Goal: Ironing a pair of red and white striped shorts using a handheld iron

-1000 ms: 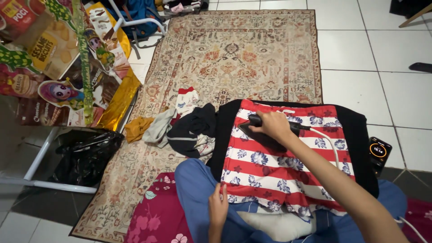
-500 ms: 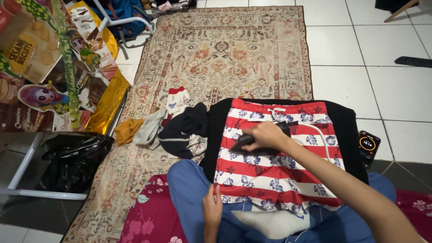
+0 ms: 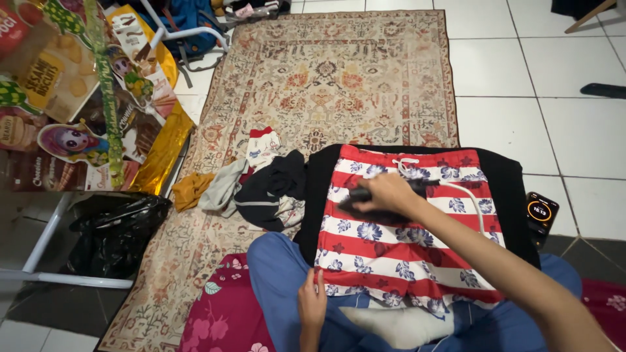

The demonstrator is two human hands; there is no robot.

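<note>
Left hand: the left hand [image 3: 313, 304] is laid flat, fingers loosely together, on the near hem of the shorts [image 3: 404, 241] at the blue-clad knee [image 3: 277, 274]; nothing is pinched.
Right hand: the right hand [image 3: 389, 193] is closed around the handle of a black iron [image 3: 365, 201], which is pressed on the upper left part of the shorts.
Shorts: red and white stripes with blue flowers are spread flat over a black cloth [image 3: 512, 195], waistband on the far side; the near hem is draped over the lap.
Cord: a white cord [image 3: 473, 202] is seen running from the iron across the shorts toward the right.
Phone: a dark phone [image 3: 540, 214] with a lit round dial is lying just beside the black cloth's right edge.
Clothes pile: a dark, grey and yellow clothes heap [image 3: 251, 186] is touching the cloth's left edge.
Packages: colourful snack packets [image 3: 78, 98], rectangular in red, yellow and brown, are stacked at far left above a black bag [image 3: 114, 234].
Open room: the patterned rug [image 3: 352, 72] lies bare beyond the shorts; white floor tiles [image 3: 521, 65] are open at far right.
</note>
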